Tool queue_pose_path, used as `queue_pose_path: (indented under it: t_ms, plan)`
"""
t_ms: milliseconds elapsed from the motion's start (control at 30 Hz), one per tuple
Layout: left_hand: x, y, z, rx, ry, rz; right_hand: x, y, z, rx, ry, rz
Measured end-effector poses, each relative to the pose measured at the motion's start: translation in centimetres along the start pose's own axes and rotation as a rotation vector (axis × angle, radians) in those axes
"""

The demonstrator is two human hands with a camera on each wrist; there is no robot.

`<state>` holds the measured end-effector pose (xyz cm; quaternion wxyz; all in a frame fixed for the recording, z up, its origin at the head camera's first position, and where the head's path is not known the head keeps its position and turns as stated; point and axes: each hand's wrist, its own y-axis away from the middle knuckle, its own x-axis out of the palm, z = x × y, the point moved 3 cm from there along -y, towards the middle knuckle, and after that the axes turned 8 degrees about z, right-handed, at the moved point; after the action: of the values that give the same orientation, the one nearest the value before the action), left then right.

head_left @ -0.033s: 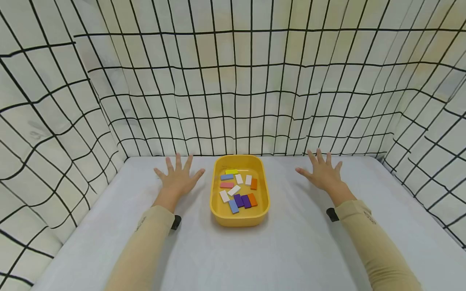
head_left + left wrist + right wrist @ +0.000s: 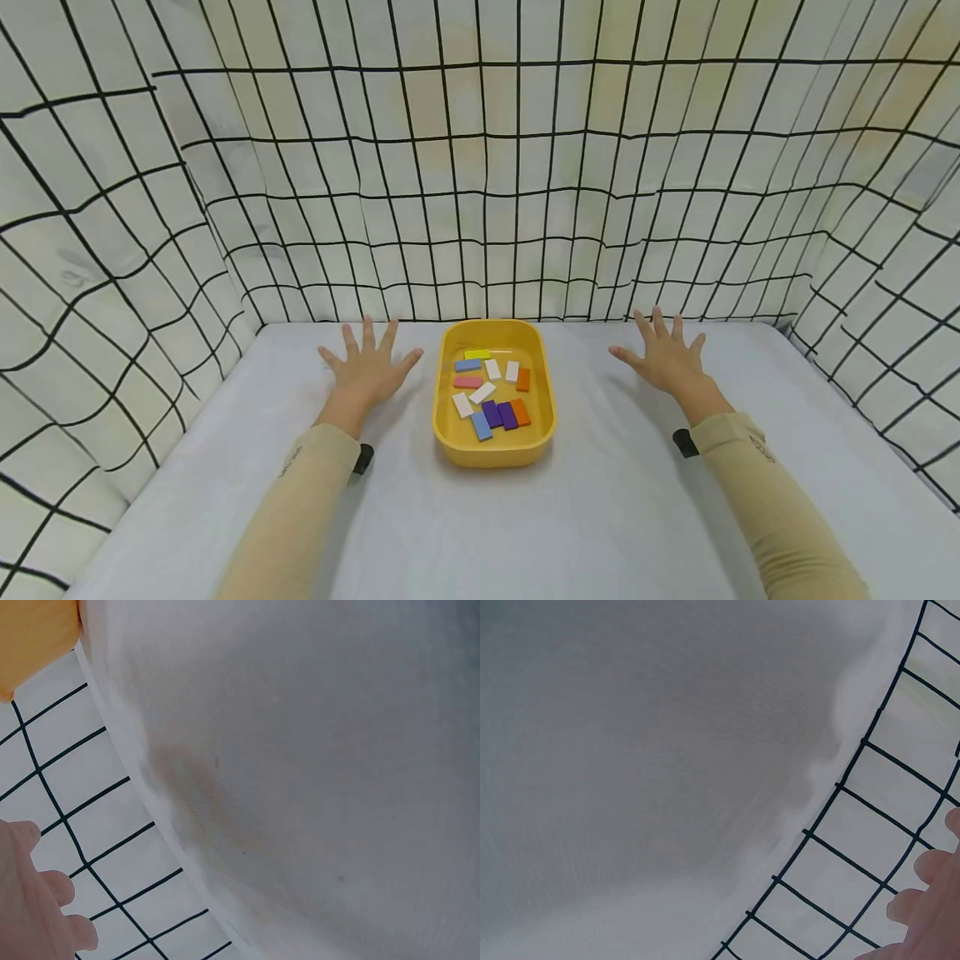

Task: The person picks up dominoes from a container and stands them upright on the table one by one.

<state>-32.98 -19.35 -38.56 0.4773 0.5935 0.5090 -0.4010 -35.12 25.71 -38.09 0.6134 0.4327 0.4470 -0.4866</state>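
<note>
A yellow plastic tub (image 2: 491,454) stands between my hands in the head view. Small rectangular blocks lie loose in it: a yellow block (image 2: 477,355), a pink block (image 2: 467,382), and several white, blue, orange and purple ones. To the left of the tub is my left hand (image 2: 364,372), fingers straight and spread, holding nothing. My right hand (image 2: 669,362) is to the tub's right, farther from it, likewise spread and without anything in it. Both stay apart from the tub. In the left wrist view a corner of the tub (image 2: 34,641) shows at the upper left.
A white cloth (image 2: 487,533) covers the table. Behind it and along both sides rises a white backdrop with a black grid (image 2: 517,196). Each wrist wears a dark strap or device, seen beside the left sleeve (image 2: 300,492) and the right sleeve (image 2: 765,492).
</note>
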Motion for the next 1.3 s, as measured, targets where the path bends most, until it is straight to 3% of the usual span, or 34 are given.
queue_pose_path:
  t_ms: [600, 1300]
  plan:
    - [0.5, -0.3, -0.3, 0.014, 0.013, 0.023, -0.4, 0.4, 0.1, -0.032, 0.017, -0.008]
    - [0.0, 1.4, -2.0, 0.055, 0.014, 0.005, -0.6, 2.0, 2.0, -0.124, 0.012, 0.016]
